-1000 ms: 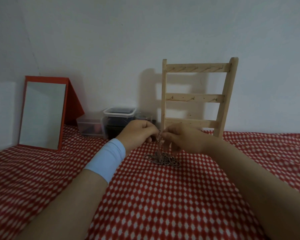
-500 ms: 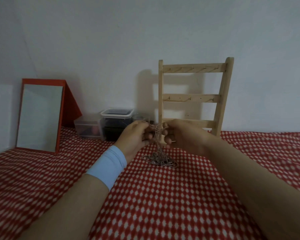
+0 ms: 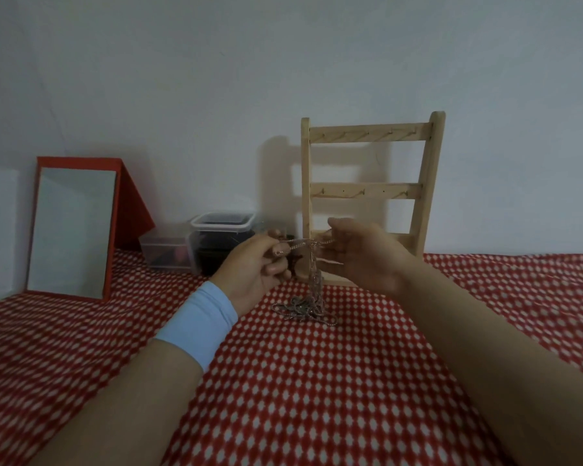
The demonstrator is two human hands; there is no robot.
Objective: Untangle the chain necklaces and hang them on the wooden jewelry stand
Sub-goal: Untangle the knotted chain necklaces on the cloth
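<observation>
The chain necklaces (image 3: 314, 284) are a thin pinkish-silver tangle. One short stretch runs level between the pinching left hand (image 3: 253, 267) and right hand (image 3: 364, 257). Strands drop from it to a heap on the counter (image 3: 317, 381). Just behind, the pale, ladder-like wooden jewelry stand (image 3: 367, 193) stands upright at the far edge.

plain white wall (image 3: 216, 79), red-and-white checked cloth (image 3: 317, 398), dim light

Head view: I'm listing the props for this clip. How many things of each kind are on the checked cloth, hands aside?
Wooden stand: 1
Mirror: 1
Plastic boxes: 2
Chain tangle: 1 (the separate chains cannot be counted)
Total: 5
</observation>
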